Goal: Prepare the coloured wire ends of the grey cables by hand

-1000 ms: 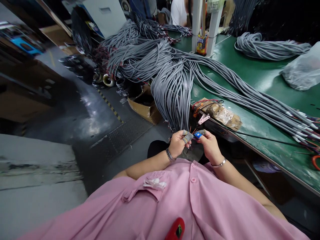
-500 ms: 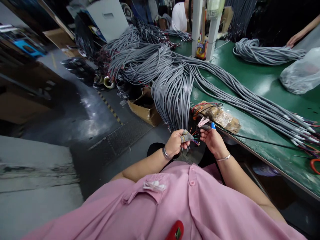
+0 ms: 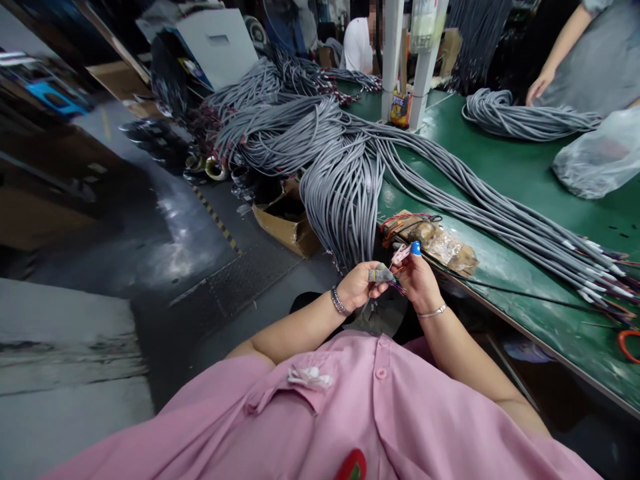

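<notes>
Below the near edge of the green tabletop [image 3: 520, 173]: both hands are held together, just off the table and above the lap.
Left hand [image 3: 357, 288]: closed around the end of a grey sheathed cable [image 3: 380, 273], which is pinched between thumb and taped fingertips.
Right hand [image 3: 417, 280]: pressed close to the left, its fingers curled at the thin coloured wires [image 3: 397, 287] that fan out of the cable end; a blue cap [image 3: 415, 248] is worn on one raised fingertip. Whether a wire is actually pinched cannot be told.
Cable end: held between the two hands, just below the hanging bundle.
Hanging bundle of grey cables [image 3: 345, 200]: draped over the near edge of the tabletop, spreading back across it toward the far left corner.
Brown taped block with a pink clip [image 3: 435, 237]: set at the near edge, just beyond the right hand.
Coil of grey cable [image 3: 520, 120]: laid near the far edge, a co-worker's hand [image 3: 537, 87] just beside it.
Clear plastic bag [image 3: 597, 157]: lying toward the right edge.
White post [image 3: 425, 63]: standing at the far edge.
</notes>
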Demonstrator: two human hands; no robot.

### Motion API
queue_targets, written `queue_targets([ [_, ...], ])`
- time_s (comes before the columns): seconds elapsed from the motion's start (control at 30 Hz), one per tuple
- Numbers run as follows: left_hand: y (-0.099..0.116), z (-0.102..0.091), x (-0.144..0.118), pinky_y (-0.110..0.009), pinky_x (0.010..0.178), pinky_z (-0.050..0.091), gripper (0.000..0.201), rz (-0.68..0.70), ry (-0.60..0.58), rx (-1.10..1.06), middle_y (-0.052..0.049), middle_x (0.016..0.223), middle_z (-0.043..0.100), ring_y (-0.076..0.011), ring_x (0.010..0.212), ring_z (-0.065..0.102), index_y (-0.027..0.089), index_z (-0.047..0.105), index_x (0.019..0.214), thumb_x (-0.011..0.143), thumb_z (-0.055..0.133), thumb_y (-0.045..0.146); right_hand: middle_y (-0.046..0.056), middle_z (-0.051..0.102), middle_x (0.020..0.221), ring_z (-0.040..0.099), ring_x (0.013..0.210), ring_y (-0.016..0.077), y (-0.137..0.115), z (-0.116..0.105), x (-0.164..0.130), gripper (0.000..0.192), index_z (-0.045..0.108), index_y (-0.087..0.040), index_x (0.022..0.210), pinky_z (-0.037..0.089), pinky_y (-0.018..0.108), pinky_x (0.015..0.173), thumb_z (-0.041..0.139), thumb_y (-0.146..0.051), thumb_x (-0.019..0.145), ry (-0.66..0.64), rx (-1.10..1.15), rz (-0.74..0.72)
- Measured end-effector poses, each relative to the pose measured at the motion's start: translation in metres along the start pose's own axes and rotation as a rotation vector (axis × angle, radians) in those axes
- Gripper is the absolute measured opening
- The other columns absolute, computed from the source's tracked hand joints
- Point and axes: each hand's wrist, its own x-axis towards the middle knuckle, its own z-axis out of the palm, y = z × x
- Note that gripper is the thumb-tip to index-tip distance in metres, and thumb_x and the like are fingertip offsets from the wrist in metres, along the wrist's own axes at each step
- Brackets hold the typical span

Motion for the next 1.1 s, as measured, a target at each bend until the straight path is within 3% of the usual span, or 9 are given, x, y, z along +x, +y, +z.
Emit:
queue_targets([
  [0.2,-0.005,-0.003,0.002,-0.018,0.033,0.024,0.018,-0.026,-0.002,0.025,0.000,0.047,0.055,-0.0063,0.034,0.042,0.013,0.059,0.069,0.063,0.068,0.028,-0.002,0.063,0.065,0.056,0.059,0.0096,0.003,0.005,0.004,0.033,0.063,-0.019,0.073,0.048,0.022,0.057,0.077,-0.048,0.069,0.079,0.105,-0.046],
  [0.53,-0.004,0.005,-0.015,-0.017,0.032,0.027,0.024,0.069,0.049,0.102,0.000,0.049,0.058,-0.0064,0.033,0.044,0.013,0.058,0.068,0.065,0.072,0.032,0.001,0.066,0.075,0.058,0.060,0.0116,-0.004,-0.003,-0.009,0.049,0.064,-0.019,0.078,0.052,0.025,0.055,0.063,-0.068,0.071,-0.050,0.037,0.137],
  [0.7,-0.009,0.009,-0.023,-0.016,0.033,0.027,0.024,0.202,0.190,0.091,0.000,0.053,0.060,-0.0062,0.035,0.047,0.013,0.059,0.069,0.070,0.071,0.034,-0.002,0.064,0.070,0.057,0.059,0.0094,-0.008,-0.004,-0.009,0.032,0.065,-0.019,0.084,0.050,0.020,0.054,0.072,-0.048,0.075,0.004,-0.032,0.056],
  [0.8,-0.009,0.011,-0.022,-0.017,0.034,0.028,0.021,0.260,0.244,0.075,0.001,0.053,0.060,-0.0060,0.035,0.047,0.014,0.060,0.070,0.071,0.070,0.032,-0.001,0.065,0.070,0.056,0.057,0.0092,-0.008,-0.004,-0.009,0.033,0.065,-0.019,0.083,0.050,0.020,0.051,0.070,-0.051,0.076,0.020,-0.031,0.061],
  [0.93,-0.010,0.013,-0.017,-0.016,0.034,0.028,0.017,0.281,0.269,0.060,0.001,0.053,0.060,-0.0060,0.036,0.048,0.014,0.060,0.070,0.071,0.069,0.029,-0.001,0.066,0.072,0.055,0.057,0.0086,-0.009,0.002,-0.010,0.030,0.066,-0.019,0.086,0.050,0.020,0.052,0.070,-0.047,0.077,-0.011,-0.023,0.081],
  [1.1,-0.011,0.014,-0.015,-0.017,0.034,0.027,0.017,0.260,0.264,0.045,0.001,0.052,0.060,-0.0061,0.036,0.047,0.014,0.059,0.070,0.070,0.069,0.029,0.001,0.067,0.074,0.057,0.060,0.0092,-0.003,0.001,-0.010,0.033,0.068,-0.018,0.083,0.049,0.020,0.054,0.065,-0.051,0.080,0.015,-0.058,-0.032],
])
